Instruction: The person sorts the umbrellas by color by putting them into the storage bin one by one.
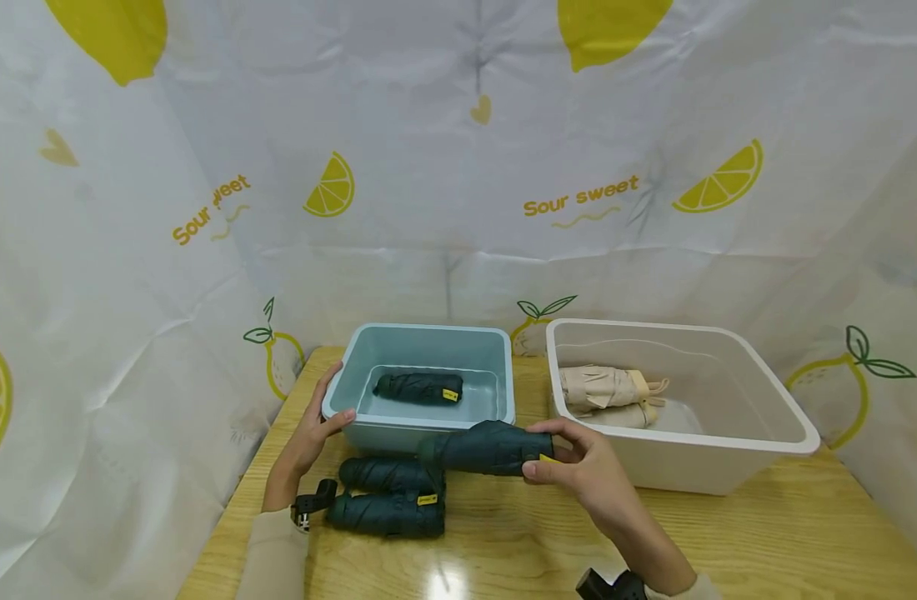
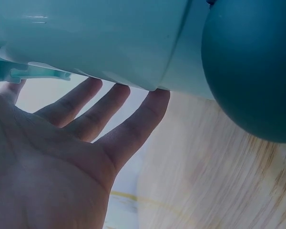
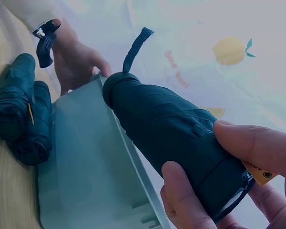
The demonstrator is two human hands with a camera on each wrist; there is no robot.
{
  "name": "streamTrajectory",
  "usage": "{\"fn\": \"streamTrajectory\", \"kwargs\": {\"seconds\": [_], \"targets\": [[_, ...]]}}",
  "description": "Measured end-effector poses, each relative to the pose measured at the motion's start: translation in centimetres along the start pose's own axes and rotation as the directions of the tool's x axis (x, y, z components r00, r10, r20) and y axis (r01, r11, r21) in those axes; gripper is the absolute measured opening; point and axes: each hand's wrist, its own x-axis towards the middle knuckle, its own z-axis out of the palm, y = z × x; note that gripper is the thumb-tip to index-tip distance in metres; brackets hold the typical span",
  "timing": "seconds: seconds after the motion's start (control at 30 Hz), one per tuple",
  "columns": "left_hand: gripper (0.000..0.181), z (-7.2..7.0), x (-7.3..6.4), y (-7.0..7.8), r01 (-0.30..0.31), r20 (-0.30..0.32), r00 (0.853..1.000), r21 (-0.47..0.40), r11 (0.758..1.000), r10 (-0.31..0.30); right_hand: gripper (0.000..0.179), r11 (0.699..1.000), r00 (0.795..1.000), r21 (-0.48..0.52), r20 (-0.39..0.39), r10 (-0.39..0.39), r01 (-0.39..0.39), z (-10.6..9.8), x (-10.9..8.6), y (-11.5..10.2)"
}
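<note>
My right hand [image 1: 589,471] grips a dark teal folded umbrella [image 1: 484,448] by its yellow-tagged end, thumb on one side and fingers on the other. The umbrella lies level in front of the light blue bin [image 1: 428,423], overlapping its near wall in the head view; a cord loop [image 3: 136,50] sticks up from its far end. Against that bin's left near corner rests my left hand [image 1: 313,429], thumb at the rim and nearly straight fingers [image 2: 133,129] touching the outer wall. Inside the bin lies one dark umbrella [image 1: 417,387].
Two more dark umbrellas [image 1: 387,514] lie side by side on the wooden table [image 1: 518,550] in front of the blue bin. To the right stands a larger white bin [image 1: 729,458] with beige folded umbrellas [image 1: 601,386] at its left. A lemon-print curtain [image 1: 428,167] hangs behind.
</note>
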Motion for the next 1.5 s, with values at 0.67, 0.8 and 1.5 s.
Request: {"fn": "streamTrajectory", "kwargs": {"seconds": [0.67, 0.8, 1.5], "targets": [[0.082, 0.0, 0.1, -0.1, -0.02, 0.006, 1.0, 0.004, 1.0, 0.02, 0.046, 0.995, 0.995, 0.015, 0.022, -0.094, 0.094, -0.5, 2.6, -2.2], [0.082, 0.0, 0.1, 0.0, -0.016, 0.009, 1.0, 0.004, 1.0, 0.016, 0.044, 0.995, 0.995, 0.035, 0.029, -0.1, 0.099, -0.6, 3.1, -2.7], [0.082, 0.1, 0.0, 0.1, -0.02, 0.007, 1.0, -0.005, 1.0, 0.02, 0.053, 0.997, 0.996, 0.063, 0.081, -0.041, 0.036, 0.3, 6.5, -4.9]]}}
